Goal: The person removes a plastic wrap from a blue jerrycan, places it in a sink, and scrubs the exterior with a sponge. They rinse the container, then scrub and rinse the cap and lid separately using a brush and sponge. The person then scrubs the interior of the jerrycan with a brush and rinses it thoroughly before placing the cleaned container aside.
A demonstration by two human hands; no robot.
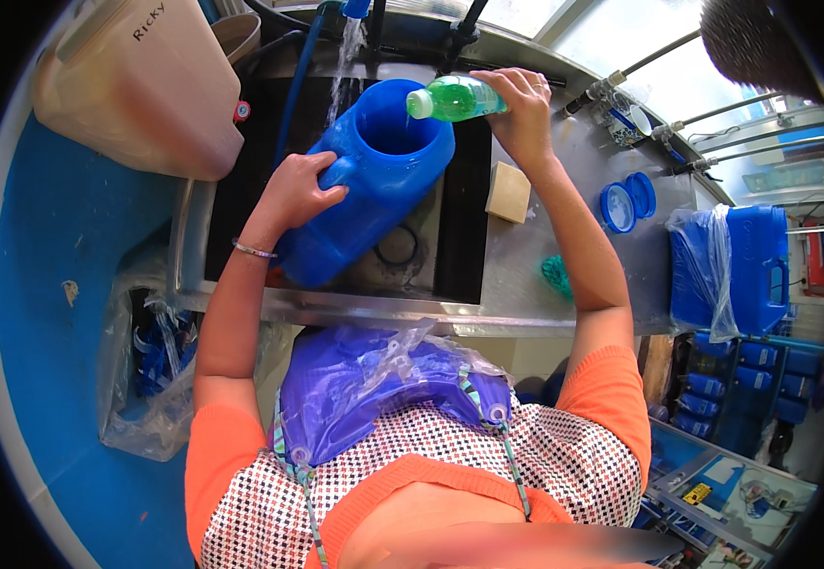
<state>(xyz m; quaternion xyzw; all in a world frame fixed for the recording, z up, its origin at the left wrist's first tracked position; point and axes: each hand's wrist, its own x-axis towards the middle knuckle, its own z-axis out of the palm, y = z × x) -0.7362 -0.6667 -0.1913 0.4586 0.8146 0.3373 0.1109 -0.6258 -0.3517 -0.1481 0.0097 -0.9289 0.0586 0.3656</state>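
Observation:
My left hand grips the handle of a large blue plastic jug, which tilts over the sink with its wide mouth facing up and away from me. In my right hand is a clear bottle of green liquid, lying almost level with its white cap end over the jug's mouth. A thin trickle seems to fall from the bottle into the jug. Behind the jug, water streams from a blue tap; whether any of it enters the jug is hidden.
A beige block, a green scouring pad and blue lids lie on the steel counter. Another blue jug, partly wrapped in plastic, stands at the right. A big translucent container with a red tap stands at the left.

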